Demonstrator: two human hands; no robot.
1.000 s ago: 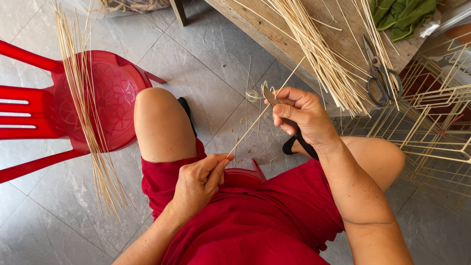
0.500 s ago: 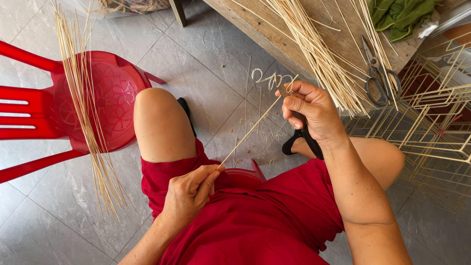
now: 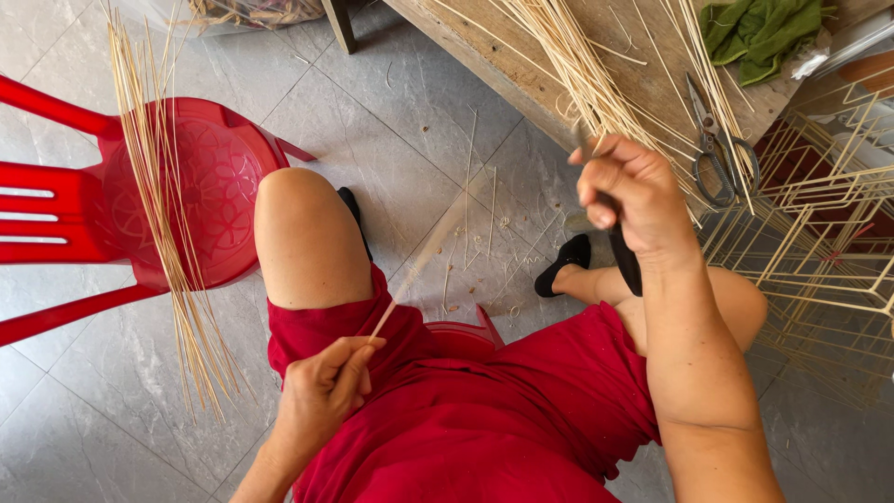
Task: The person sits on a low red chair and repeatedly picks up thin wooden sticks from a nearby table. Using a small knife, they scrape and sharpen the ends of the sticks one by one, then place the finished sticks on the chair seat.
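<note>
My left hand [image 3: 321,391] sits low over my red-clad lap and pinches the near end of a thin bamboo stick [image 3: 424,263], which slants up and to the right and looks blurred. My right hand [image 3: 629,196] is raised at the upper right, fist closed around a black-handled knife [image 3: 622,259] whose handle pokes out below the fist. The blade is mostly hidden by the fingers. Between the two hands the stick's far end is free of the knife. My bare knees flank the lap.
A red plastic chair [image 3: 112,224] at the left carries a bundle of bamboo sticks [image 3: 163,214]. A wooden bench [image 3: 615,47] at the top holds more sticks, scissors [image 3: 717,154] and a green cloth [image 3: 759,33]. Bamboo frames [image 3: 819,242] stand at the right. Shavings litter the tiled floor.
My right hand has swept the knife up and to the right, off the stick's far end. The curled shavings at the tip are gone. My left hand has stayed on the stick's near end.
</note>
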